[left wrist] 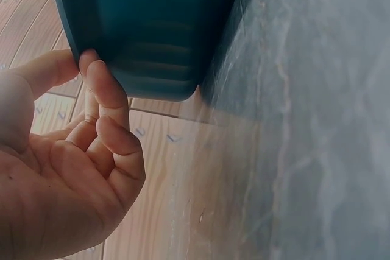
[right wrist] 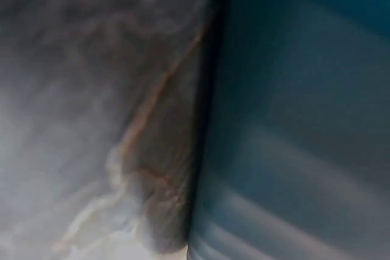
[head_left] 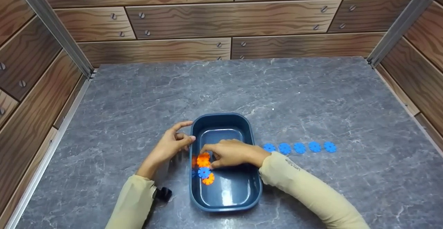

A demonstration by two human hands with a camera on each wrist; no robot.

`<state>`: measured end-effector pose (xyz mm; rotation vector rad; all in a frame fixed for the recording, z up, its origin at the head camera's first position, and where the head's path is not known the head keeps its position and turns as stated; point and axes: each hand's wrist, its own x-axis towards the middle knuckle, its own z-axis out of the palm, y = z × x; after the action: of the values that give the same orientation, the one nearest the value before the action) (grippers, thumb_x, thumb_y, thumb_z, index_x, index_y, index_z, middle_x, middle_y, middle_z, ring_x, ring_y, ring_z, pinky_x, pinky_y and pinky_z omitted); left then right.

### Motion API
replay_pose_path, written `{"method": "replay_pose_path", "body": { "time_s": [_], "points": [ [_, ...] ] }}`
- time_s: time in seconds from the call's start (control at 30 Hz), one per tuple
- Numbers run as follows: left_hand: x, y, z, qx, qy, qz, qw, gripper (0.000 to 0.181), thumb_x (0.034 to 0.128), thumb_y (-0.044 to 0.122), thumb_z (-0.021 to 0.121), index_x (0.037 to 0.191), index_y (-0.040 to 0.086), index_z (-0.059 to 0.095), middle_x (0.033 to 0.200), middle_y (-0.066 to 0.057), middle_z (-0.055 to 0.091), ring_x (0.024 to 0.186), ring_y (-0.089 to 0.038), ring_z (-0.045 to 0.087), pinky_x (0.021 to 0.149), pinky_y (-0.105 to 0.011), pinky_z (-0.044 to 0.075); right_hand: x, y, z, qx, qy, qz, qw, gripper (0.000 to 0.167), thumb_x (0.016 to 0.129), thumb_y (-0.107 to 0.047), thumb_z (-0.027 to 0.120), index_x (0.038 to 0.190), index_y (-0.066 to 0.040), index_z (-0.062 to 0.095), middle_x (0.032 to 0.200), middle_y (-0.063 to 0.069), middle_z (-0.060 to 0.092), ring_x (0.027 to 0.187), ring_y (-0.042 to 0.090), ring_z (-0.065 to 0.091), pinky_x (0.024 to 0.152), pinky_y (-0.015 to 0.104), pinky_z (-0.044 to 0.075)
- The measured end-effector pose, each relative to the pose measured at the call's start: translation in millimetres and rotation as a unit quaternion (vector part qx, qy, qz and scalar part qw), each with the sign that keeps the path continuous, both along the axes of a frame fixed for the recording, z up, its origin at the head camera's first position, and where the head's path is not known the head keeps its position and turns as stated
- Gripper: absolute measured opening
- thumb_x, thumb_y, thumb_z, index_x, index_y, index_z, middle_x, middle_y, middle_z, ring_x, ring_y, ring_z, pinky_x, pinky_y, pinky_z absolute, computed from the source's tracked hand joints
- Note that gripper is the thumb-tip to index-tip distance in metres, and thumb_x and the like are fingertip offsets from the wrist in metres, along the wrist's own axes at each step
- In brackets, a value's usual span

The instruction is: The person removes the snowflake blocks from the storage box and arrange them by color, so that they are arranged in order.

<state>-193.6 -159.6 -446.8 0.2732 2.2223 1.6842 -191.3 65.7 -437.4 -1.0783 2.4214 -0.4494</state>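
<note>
Your left hand (head_left: 169, 142) has its thumb and forefinger at the rim of the blue container (head_left: 225, 209), lightly pinching it, the other fingers curled loosely. Your right hand (head_left: 230, 154) reaches over the opposite wall, thumb and forefinger apart beside the orange discs (head_left: 203, 159); you cannot tell whether it has hold of one. Those notched discs lie inside along the left wall, with a blue disc (head_left: 204, 172) next to them. Outside, a row of five blue discs (head_left: 299, 148) runs to the right across the grey surface (head_left: 138, 94); your right sleeve (head_left: 308, 194) partly covers the nearest, and the container's wall stands between row and hand. A black object (head_left: 164, 194) sits by your left cuff (head_left: 140, 184). Wood-patterned panels (head_left: 180, 21) enclose the back and sides.
</note>
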Motion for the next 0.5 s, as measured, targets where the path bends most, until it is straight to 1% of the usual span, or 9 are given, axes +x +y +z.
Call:
{"method": "replay_pose_path", "body": {
  "time_s": [0.23,0.4,0.5],
  "points": [
    [-0.5,0.2,-0.9,-0.001,0.0,-0.001,1.0,0.053,0.0937,0.015,0.062,0.142,0.007,0.042,0.071,0.004,0.06,0.062,-0.016,0.055,0.055,-0.024,0.04,0.1,-0.5,-0.5,0.019,-0.013,-0.002,0.9997,0.047,0.091,-0.036,0.065,0.137,-0.029,0.053,0.068,-0.009,0.054,0.059,0.006,0.049,0.057,0.024,0.039],
    [-0.2,-0.2,-0.9,-0.004,0.003,-0.001,1.0,0.053,0.0941,0.015,0.062,0.142,0.007,0.041,0.07,0.004,0.059,0.063,-0.017,0.055,0.057,-0.024,0.04,-0.9,0.0,-2.9,0.012,-0.011,0.005,0.9999,0.047,0.091,-0.037,0.066,0.136,-0.029,0.053,0.066,-0.009,0.054,0.059,0.005,0.049,0.057,0.024,0.039],
    [-0.3,0.1,-1.0,-0.003,0.003,-0.001,1.0,0.053,0.094,0.014,0.062,0.142,0.007,0.041,0.071,0.004,0.06,0.063,-0.017,0.054,0.057,-0.024,0.039,-1.3,0.5,-4.2,0.004,-0.012,0.01,0.9999,0.046,0.09,-0.037,0.066,0.134,-0.029,0.055,0.065,-0.01,0.053,0.059,0.004,0.048,0.057,0.023,0.038]
  ]
}}
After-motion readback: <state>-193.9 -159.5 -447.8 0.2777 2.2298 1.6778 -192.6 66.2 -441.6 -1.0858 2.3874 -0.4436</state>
